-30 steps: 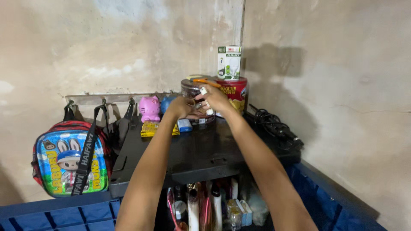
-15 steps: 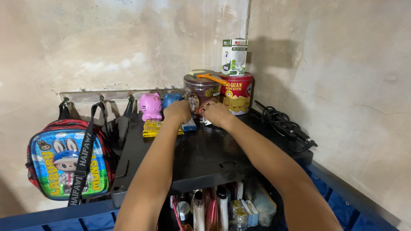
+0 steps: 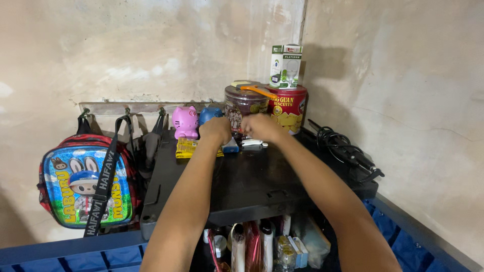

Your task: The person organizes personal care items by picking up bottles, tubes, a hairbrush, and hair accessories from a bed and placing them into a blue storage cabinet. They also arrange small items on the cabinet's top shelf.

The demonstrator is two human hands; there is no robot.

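Both hands' grip, left hand [image 3: 216, 130] and right hand [image 3: 259, 126], unreadable, meets before the clear jar [image 3: 245, 107].

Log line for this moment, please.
left hand: by clear jar | right hand: by jar, grip hidden | surface: black shelf

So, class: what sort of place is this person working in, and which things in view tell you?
Probably a corner of a home used for storage: bare, stained plaster walls, a child's cartoon backpack hanging from wall hooks, and a black shelf top crowded with a pink cat figure and a red biscuit tin.
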